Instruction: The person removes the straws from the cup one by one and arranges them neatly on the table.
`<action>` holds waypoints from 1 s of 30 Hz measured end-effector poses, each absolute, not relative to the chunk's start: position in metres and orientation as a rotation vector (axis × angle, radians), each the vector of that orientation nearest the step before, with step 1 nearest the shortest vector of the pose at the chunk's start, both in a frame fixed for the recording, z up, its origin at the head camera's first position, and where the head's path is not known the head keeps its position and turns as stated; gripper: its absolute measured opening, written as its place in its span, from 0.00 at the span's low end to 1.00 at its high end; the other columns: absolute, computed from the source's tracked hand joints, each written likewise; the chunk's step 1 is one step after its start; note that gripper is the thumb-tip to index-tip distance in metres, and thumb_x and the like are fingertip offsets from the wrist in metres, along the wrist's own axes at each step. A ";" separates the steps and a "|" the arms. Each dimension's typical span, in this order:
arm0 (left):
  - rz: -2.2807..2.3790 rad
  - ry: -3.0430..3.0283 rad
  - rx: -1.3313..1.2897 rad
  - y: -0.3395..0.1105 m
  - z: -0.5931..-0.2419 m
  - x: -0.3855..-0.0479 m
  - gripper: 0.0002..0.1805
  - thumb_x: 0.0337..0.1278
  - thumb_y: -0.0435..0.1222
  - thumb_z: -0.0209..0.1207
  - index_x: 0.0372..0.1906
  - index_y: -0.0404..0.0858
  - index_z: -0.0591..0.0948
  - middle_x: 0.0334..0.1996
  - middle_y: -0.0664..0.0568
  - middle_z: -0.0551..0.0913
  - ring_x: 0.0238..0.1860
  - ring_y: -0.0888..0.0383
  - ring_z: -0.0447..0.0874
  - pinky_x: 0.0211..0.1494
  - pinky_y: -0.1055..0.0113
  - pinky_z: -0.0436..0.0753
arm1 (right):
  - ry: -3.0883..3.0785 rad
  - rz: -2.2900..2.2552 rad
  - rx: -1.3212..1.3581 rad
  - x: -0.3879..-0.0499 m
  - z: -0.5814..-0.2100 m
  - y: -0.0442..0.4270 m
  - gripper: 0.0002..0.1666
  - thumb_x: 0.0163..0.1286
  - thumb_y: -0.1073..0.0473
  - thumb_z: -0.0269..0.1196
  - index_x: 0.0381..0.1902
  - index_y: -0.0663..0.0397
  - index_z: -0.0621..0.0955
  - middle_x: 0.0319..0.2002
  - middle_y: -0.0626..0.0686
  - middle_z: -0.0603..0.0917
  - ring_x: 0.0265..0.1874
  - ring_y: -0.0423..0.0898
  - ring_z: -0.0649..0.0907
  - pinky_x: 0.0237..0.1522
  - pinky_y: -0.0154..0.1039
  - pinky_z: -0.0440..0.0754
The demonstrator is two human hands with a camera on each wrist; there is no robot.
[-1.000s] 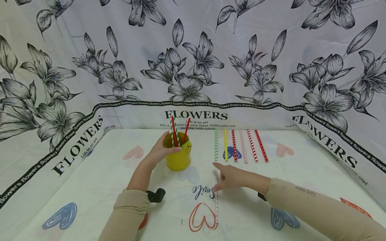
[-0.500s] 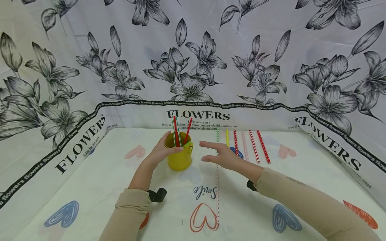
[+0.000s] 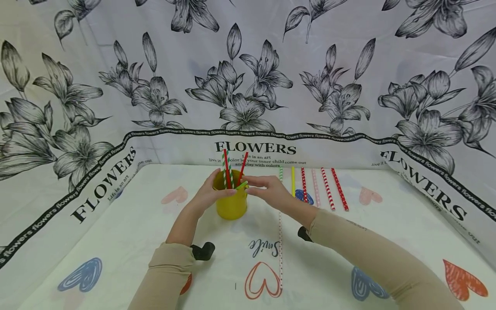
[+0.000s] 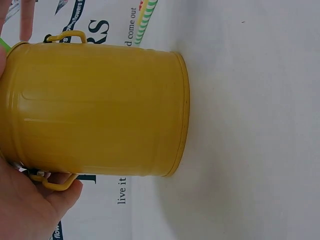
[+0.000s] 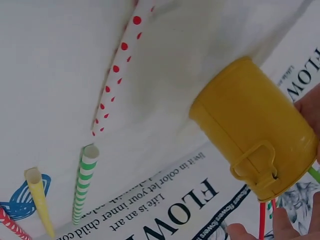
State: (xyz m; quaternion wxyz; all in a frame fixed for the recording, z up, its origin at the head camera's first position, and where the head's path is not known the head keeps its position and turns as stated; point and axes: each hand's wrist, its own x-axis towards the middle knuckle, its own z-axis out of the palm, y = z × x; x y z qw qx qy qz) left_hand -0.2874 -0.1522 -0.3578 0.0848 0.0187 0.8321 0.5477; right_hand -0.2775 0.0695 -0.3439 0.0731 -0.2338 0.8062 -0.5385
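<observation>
Head view suggests laying-out work partway along: six straws [image 3: 327, 188] lie in a row on the worktop [image 3: 217, 275], a white red-dotted straw [image 3: 280, 254] nearer the person, while several upright straws [image 3: 227, 168] are left inside the yellow bucket [image 3: 231, 209]. The left hand [image 3: 205, 193] grips the bucket's rim; the right hand [image 3: 275, 193] has finger and thumb parted around a lime-green straw [image 3: 242, 185] there, contact unclear.

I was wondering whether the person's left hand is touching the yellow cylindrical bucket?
Touching: the head view shows the left hand on the yellow bucket, its thumb across the front near the rim and its fingers against the left side.
</observation>
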 end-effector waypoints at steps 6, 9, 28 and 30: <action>1.641 2.478 0.072 -0.153 -0.357 -0.287 0.53 0.56 0.47 0.66 0.78 0.48 0.44 0.77 0.45 0.43 0.75 0.40 0.39 0.70 0.33 0.46 | 2.427 -1.649 -0.759 -0.278 -0.341 0.061 0.22 0.69 0.59 0.63 0.61 0.54 0.79 0.58 0.51 0.81 0.64 0.51 0.73 0.59 0.51 0.75; 1.645 2.475 0.082 -0.154 -0.357 -0.287 0.53 0.56 0.47 0.65 0.78 0.48 0.43 0.77 0.45 0.44 0.75 0.40 0.39 0.70 0.33 0.46 | 2.420 -1.677 -0.739 -0.277 -0.340 0.058 0.20 0.68 0.60 0.63 0.58 0.54 0.81 0.55 0.51 0.83 0.62 0.51 0.75 0.58 0.49 0.76; 1.636 2.484 0.068 -0.152 -0.358 -0.288 0.53 0.56 0.47 0.65 0.78 0.47 0.44 0.77 0.44 0.44 0.75 0.40 0.40 0.70 0.34 0.46 | 2.408 -1.799 -0.724 -0.269 -0.324 0.077 0.15 0.69 0.63 0.63 0.52 0.58 0.84 0.51 0.52 0.85 0.57 0.49 0.80 0.59 0.47 0.76; 1.623 2.486 0.062 -0.153 -0.359 -0.289 0.54 0.56 0.48 0.65 0.78 0.47 0.43 0.77 0.44 0.44 0.75 0.40 0.40 0.70 0.34 0.47 | 2.410 -1.812 -0.721 -0.266 -0.321 0.082 0.15 0.68 0.64 0.63 0.52 0.59 0.84 0.51 0.52 0.85 0.57 0.49 0.79 0.58 0.47 0.77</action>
